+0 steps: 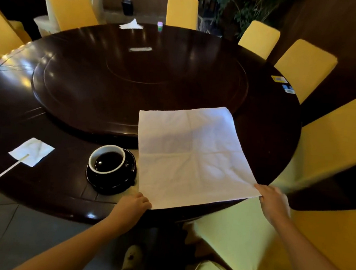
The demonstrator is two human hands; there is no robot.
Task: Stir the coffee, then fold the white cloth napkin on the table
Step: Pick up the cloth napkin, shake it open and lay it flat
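Head | left hand [134, 203], right hand [273, 202] apparently pinching napkin [192, 155] near corners

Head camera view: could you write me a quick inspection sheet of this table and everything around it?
Surface: dark round wooden table, raised turntable centre.
Job's things: white cloth napkin spread flat; white cup of black coffee on black saucer, beside napkin.
Clutter: white stir stick on small paper napkin; crumpled tissue far side.
Grippers: left hand and right hand pinch napkin's near corners.
Cables: nothing seen.
Surroundings: yellow-covered chairs.
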